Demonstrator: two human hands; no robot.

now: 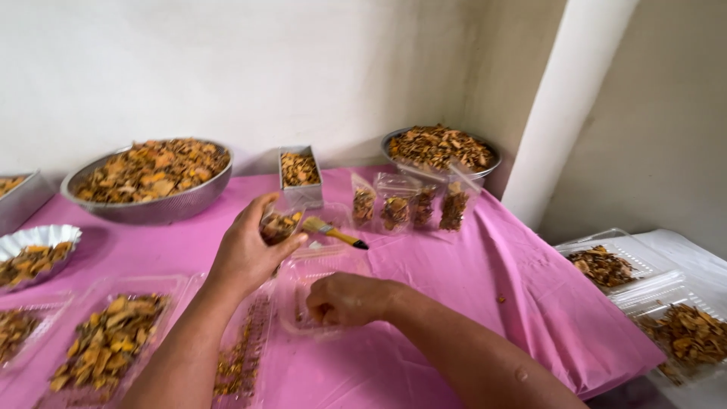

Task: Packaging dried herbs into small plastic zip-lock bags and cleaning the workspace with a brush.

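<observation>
Inside clear tray, right hand fingers curled, contents unclear; left hand gripping small bag.

Brightness: the scene was evenly lit by soft, diffuse daylight, neither dim nor harsh.
Shadows: faint soft shadows lay under the big metal bowl and the hands on the pink table.
Glare: mild sheen showed on the clear plastic trays at right.
Sharpness: slight motion blur softened the whole frame, and fine detail of the dried pieces was smeared.
Edges: wide-angle stretching appeared near the corners.
</observation>
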